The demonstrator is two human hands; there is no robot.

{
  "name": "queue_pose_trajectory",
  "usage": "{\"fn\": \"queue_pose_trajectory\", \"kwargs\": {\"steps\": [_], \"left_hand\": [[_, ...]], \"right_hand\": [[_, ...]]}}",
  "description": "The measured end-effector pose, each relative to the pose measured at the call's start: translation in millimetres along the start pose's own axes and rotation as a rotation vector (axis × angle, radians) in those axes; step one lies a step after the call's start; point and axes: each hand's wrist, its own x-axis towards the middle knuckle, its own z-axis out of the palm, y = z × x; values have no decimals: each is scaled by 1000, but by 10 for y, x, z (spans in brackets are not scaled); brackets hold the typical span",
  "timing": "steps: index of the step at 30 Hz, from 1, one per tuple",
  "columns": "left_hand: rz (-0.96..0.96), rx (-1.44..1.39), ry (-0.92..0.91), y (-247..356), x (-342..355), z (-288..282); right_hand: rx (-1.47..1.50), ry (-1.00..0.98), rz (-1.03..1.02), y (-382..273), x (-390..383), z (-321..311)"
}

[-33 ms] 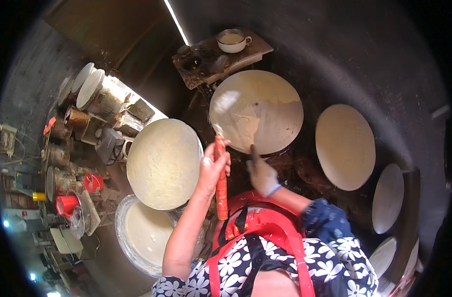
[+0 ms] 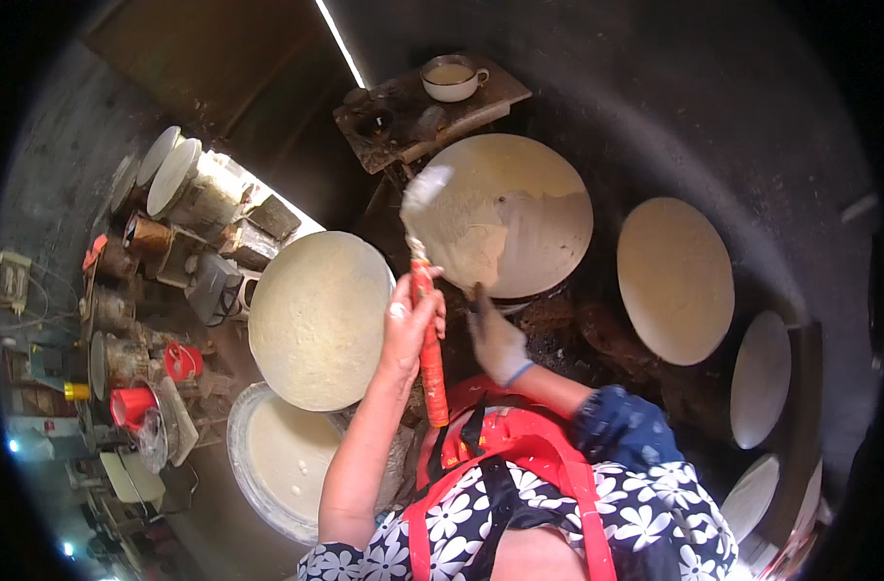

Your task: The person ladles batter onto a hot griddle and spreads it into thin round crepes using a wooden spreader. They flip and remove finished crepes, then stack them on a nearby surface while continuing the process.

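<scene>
orange is the handle of the brush [image 2: 425, 290] that the left hand [image 2: 408, 324] grips in a closed fist, its pale bristles up on the near left edge of the round griddle [image 2: 529, 184] just ahead. the right hand [image 2: 495, 341], in a whitish glove, rests at that griddle's near rim, fingers curled; whether it grasps anything i cannot tell. batter [image 2: 461, 237] covers only the left and near part of this griddle, so spreading looks partly done, with the far right side bare. just left of the left hand a second griddle [image 2: 318, 320] looks fully coated. below it, by the left forearm, sits a basin of batter [image 2: 268, 465]. beyond the griddle, a white cup [image 2: 452, 77] stands on a small table [image 2: 490, 102].
</scene>
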Motion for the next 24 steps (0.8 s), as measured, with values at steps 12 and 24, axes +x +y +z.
{"fn": "queue_pose_trajectory", "kwargs": {"steps": [12,24], "left_hand": [[-174,-195,9,360,-633,-780],[-452,-239,-109,46,-733,-910]], "right_hand": [[-247,84,399,55,-800,-21],[-89,69,173,127,-1011,156]]}}
